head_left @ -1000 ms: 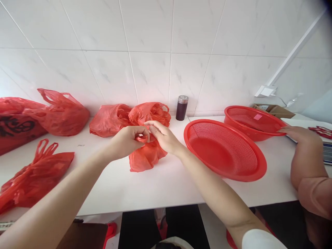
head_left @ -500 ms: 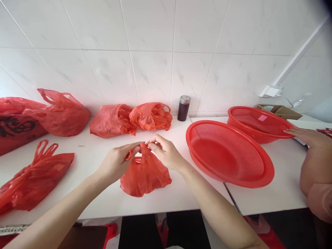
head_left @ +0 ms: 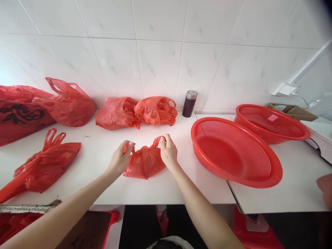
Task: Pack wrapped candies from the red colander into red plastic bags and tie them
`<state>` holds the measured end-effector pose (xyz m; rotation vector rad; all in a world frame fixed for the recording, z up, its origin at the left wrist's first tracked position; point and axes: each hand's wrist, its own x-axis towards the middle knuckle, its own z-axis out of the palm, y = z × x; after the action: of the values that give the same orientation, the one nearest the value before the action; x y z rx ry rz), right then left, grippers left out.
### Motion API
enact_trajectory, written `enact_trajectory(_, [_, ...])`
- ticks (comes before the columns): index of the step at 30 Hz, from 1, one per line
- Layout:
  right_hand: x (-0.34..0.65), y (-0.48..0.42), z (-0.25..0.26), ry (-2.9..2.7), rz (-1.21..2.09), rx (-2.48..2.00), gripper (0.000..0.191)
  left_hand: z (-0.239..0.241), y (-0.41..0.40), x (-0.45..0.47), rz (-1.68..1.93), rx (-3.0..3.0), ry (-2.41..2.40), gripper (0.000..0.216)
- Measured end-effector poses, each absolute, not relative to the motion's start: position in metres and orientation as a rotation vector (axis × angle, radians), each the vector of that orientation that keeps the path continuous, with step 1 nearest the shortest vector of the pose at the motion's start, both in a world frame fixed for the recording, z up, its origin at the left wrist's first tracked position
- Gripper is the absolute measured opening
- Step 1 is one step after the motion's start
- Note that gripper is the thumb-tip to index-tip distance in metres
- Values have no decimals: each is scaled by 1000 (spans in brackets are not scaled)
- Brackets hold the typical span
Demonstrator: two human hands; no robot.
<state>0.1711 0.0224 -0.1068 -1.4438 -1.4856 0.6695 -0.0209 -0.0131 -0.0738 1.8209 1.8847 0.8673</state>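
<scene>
A small red plastic bag [head_left: 144, 161] lies on the white table [head_left: 166, 186] in front of me. My left hand [head_left: 119, 161] pinches the bag's left handle, fingers closed. My right hand [head_left: 168, 151] grips the right handle, also closed. The two handles are held apart, with the bag's body resting on the table between my hands.
Two red mesh baskets [head_left: 234, 152] [head_left: 272, 122] stand to the right. Several other red bags lie at the back [head_left: 118, 112] [head_left: 155, 110] and at the left [head_left: 43, 166] [head_left: 70, 103]. A dark bottle [head_left: 189, 103] stands by the tiled wall. Another person's arm [head_left: 326, 188] shows at the right edge.
My hands have drawn the bag's handles apart, where before they met at its top. The other person's hand has left the far basket and pulled back to the right edge.
</scene>
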Motion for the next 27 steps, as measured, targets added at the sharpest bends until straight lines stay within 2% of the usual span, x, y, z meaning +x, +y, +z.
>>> enact_trajectory(5, [156,24,-111,-1807,472,-1632,33,-100,8,8,718,1932,1960,39])
enact_trajectory(15, [194,67,-133,-1796,418,-1895,36,-111,47,-10,401,2048,2131,40])
enact_trajectory(22, [194,82,-153,-1834,314,-2046,25,-129,79,-15,88,2044,2101,34])
enact_trajectory(27, [192,83,-156,-1839,246,-2060,23,-134,84,-19,15,2169,2057,33])
